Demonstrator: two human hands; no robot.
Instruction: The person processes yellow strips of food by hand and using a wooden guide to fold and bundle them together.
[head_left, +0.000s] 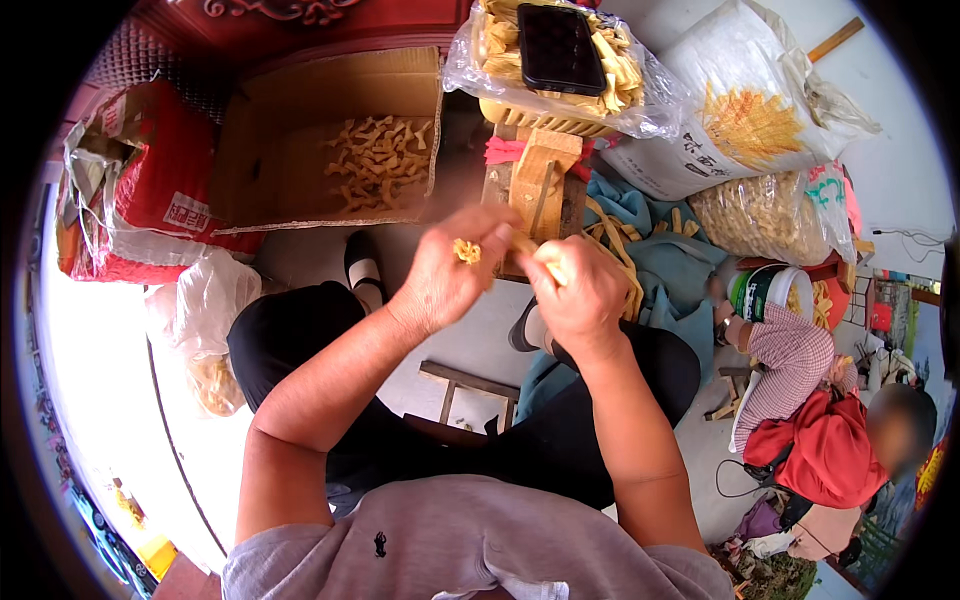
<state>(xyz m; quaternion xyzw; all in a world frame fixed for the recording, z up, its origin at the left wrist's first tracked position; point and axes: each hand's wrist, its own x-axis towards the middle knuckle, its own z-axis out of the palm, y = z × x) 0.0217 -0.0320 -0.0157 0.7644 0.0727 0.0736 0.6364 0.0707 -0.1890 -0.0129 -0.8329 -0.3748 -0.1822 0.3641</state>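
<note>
My left hand (454, 262) is closed and slightly blurred, its thumb and fingers at one end of a pale yellow strip (523, 243). A ruffled yellow ornament or scrap (466, 251) shows on that hand. My right hand (581, 292) grips the strip's other end, and a pale piece pokes out by its thumb. Just beyond both hands stands a wooden block (534, 176) with a thin dark bar along it, tied by pink-red cloth (504, 150) to a wooden support. Long yellow strips (628, 262) hang over blue-green cloth (664, 262) beside my right hand.
A cardboard box (277, 142) at left holds several knotted yellow pieces (382, 161). Ahead, a plastic-lined basket (525, 114) holds folded strips under a black phone (561, 49). White sacks (690, 135) stand right, near a bucket (799, 289) and a seated person in red (832, 450).
</note>
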